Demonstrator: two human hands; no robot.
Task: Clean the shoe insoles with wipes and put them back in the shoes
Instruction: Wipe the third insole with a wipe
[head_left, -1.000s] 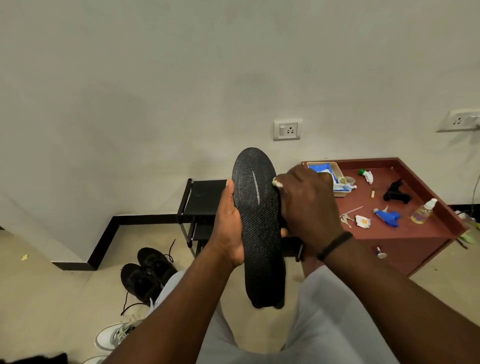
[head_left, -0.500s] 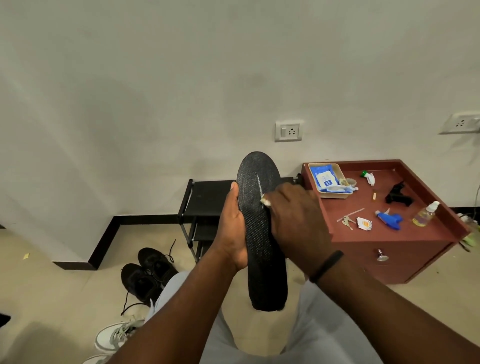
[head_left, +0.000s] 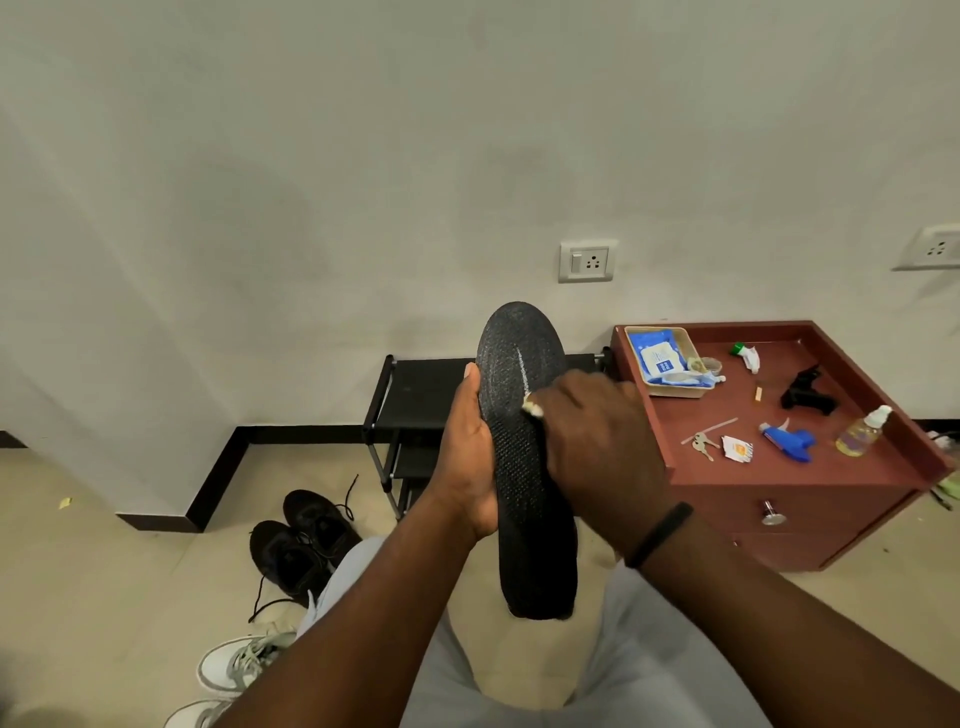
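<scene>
A black insole (head_left: 524, 467) stands upright in front of me, toe end up. My left hand (head_left: 467, 457) grips its left edge around the middle. My right hand (head_left: 592, 447) presses a small white wipe (head_left: 532, 409) against the insole's face; only a corner of the wipe shows past the fingers. A pair of black lace-up shoes (head_left: 301, 540) sits on the floor at lower left, against the wall. A blue pack of wipes (head_left: 657, 356) lies in a beige tray (head_left: 691, 345) on the red cabinet.
The red cabinet (head_left: 810, 499) at right carries keys (head_left: 702, 445), a blue spray head (head_left: 789, 441), a small bottle (head_left: 862, 431) and a black object (head_left: 808, 392). A black shoe rack (head_left: 415, 395) stands behind the insole. White sneakers (head_left: 234, 665) lie at bottom left.
My right hand with the wipe has slid down and leftward across the insole's face. The left hand keeps the same grip.
</scene>
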